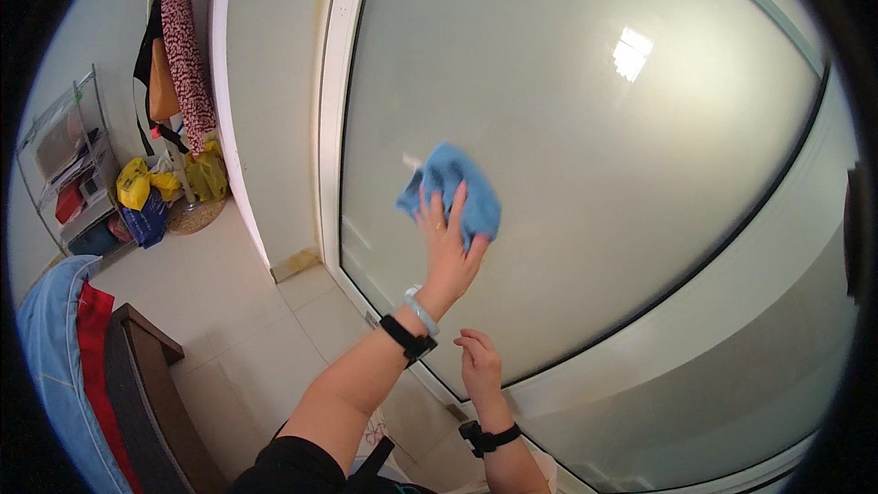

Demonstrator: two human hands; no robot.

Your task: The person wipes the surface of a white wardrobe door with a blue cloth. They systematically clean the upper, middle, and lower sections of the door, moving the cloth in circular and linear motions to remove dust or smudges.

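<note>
My left hand [446,237] presses a blue cloth [456,178] with spread fingers against a large frosted glass panel [583,219]. A small pale tag sticks out at the cloth's upper left. A pale bangle [422,312] and a black strap [408,339] are around my left wrist. Lower down, my right hand [480,363] is raised in front of the panel's bottom corner, its fingers loosely bent and nothing in them. It wears a black strap with a small device [488,438] at the wrist. Whether it touches the glass, I cannot tell.
A white frame [333,151] borders the glass. At left are a wire shelf [75,165] with boxes, yellow bags [140,184], a blue bag [145,221] and a hanging patterned cloth [186,48]. Denim fabric [55,336] lies over dark wooden furniture [154,370] on the tiled floor [240,336].
</note>
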